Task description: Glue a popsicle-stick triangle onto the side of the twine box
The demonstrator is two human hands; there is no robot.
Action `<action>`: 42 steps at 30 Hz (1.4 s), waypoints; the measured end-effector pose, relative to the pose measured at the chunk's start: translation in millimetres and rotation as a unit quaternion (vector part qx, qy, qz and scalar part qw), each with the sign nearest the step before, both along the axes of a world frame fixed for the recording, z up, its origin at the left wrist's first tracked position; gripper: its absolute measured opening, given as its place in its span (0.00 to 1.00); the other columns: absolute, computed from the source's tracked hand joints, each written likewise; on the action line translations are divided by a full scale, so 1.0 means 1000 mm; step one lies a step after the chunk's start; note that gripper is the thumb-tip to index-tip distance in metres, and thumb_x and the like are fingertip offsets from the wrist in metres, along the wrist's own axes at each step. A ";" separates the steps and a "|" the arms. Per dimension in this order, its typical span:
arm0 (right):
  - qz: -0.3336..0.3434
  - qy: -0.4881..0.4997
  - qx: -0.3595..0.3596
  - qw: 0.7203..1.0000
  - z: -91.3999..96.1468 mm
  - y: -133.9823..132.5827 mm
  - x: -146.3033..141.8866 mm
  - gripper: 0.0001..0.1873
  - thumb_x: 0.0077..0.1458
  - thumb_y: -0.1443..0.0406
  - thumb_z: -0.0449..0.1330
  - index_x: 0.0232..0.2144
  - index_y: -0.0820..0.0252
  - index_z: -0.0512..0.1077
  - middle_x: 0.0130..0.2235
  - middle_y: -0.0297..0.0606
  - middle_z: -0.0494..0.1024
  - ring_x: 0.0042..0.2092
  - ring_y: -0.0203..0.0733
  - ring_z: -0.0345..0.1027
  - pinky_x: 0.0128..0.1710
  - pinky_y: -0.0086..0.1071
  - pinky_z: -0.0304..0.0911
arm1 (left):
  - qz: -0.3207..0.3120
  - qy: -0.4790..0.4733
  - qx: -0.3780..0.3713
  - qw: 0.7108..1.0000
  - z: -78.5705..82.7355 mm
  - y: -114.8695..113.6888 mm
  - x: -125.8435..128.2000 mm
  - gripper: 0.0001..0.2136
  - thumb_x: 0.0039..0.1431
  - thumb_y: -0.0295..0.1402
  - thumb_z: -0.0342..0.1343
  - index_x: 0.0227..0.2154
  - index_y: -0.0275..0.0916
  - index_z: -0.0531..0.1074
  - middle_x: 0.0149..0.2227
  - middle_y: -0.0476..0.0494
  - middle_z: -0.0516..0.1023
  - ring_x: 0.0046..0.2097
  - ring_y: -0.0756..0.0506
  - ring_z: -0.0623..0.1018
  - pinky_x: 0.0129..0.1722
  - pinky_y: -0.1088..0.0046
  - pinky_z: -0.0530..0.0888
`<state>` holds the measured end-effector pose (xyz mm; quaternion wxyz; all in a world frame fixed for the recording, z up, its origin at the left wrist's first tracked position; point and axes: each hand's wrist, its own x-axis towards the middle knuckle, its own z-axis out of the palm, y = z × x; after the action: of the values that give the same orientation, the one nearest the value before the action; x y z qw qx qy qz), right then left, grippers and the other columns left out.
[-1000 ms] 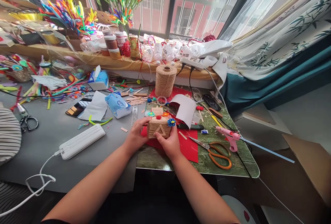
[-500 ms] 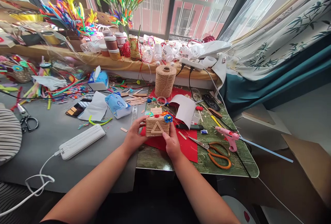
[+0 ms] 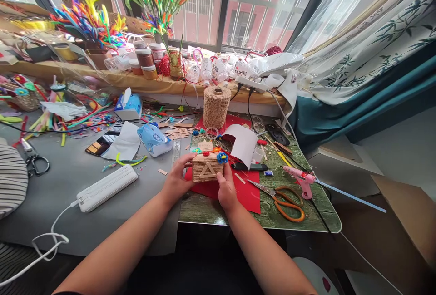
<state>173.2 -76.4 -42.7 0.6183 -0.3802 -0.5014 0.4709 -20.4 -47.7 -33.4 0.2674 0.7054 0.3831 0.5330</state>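
We hold a twine-wrapped box (image 3: pixel 198 165) between both hands, over the red paper (image 3: pixel 247 197) — our left hand (image 3: pixel 177 179) curled round its left side, our right hand (image 3: pixel 227 189) gripping the right, thumb on the front near a wooden triangle (image 3: pixel 207 176). A twine spool (image 3: pixel 216 109) stands beyond; scissors (image 3: pixel 273 192) lie to the right.

twine-wrapped box (image 3: pixel 196 168) | pale stick triangle (image 3: pixel 208 176) on front | multicoloured flowers (image 3: pixel 222 158) along top | held, front facing wearer
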 end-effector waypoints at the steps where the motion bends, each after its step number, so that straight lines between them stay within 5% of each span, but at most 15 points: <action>1: -0.003 -0.003 0.004 1.000 0.001 0.000 0.000 0.30 0.68 0.55 0.55 0.69 0.46 0.59 0.70 0.34 0.64 0.73 0.51 0.53 0.74 0.56 0.47 | -0.001 0.005 0.002 1.000 0.000 0.000 0.000 0.33 0.54 0.30 0.70 0.63 0.49 0.66 0.62 0.39 0.72 0.63 0.37 0.74 0.58 0.53 0.79; 7: -0.022 -0.011 0.026 0.999 0.009 0.001 0.000 0.36 0.63 0.55 0.64 0.69 0.49 0.59 0.69 0.39 0.65 0.71 0.53 0.58 0.73 0.51 0.52 | 0.019 0.069 0.078 0.994 0.004 -0.001 0.002 0.31 0.56 0.30 0.69 0.62 0.50 0.67 0.61 0.39 0.74 0.63 0.38 0.75 0.57 0.54 0.79; 16: -0.097 -0.027 0.020 0.995 0.011 -0.001 0.002 0.31 0.61 0.56 0.66 0.63 0.50 0.64 0.67 0.42 0.66 0.68 0.52 0.60 0.71 0.53 0.55 | 0.021 0.155 0.191 0.969 0.011 -0.001 0.003 0.31 0.58 0.27 0.67 0.62 0.49 0.65 0.58 0.39 0.78 0.59 0.39 0.79 0.57 0.54 0.78; 24: -0.086 -0.015 0.008 0.996 0.016 0.000 0.003 0.30 0.61 0.55 0.67 0.62 0.51 0.65 0.68 0.43 0.65 0.68 0.52 0.62 0.70 0.51 0.56 | 0.026 0.153 0.177 0.972 0.010 -0.001 0.005 0.29 0.59 0.27 0.66 0.62 0.49 0.66 0.58 0.39 0.78 0.59 0.39 0.78 0.58 0.52 0.78; 31: 0.032 0.025 -0.016 0.999 0.020 -0.001 -0.001 0.54 0.47 0.58 0.77 0.70 0.49 0.55 0.69 0.45 0.66 0.68 0.55 0.63 0.69 0.52 0.61 | 0.037 0.088 0.092 0.991 0.007 -0.002 0.004 0.29 0.58 0.32 0.68 0.62 0.49 0.66 0.60 0.38 0.74 0.62 0.38 0.76 0.57 0.53 0.79; 42: 0.012 0.014 -0.010 1.000 0.021 -0.003 -0.001 0.51 0.51 0.56 0.74 0.70 0.47 0.55 0.68 0.43 0.67 0.68 0.55 0.64 0.69 0.54 0.60 | 0.040 0.106 0.121 0.986 0.010 -0.003 0.003 0.29 0.58 0.33 0.69 0.61 0.49 0.66 0.59 0.38 0.76 0.61 0.38 0.76 0.60 0.51 0.77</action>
<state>171.9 -79.4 -22.2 0.6160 -0.3735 -0.4927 0.4882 -17.5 -50.8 -23.3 0.1162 0.7694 0.3699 0.5076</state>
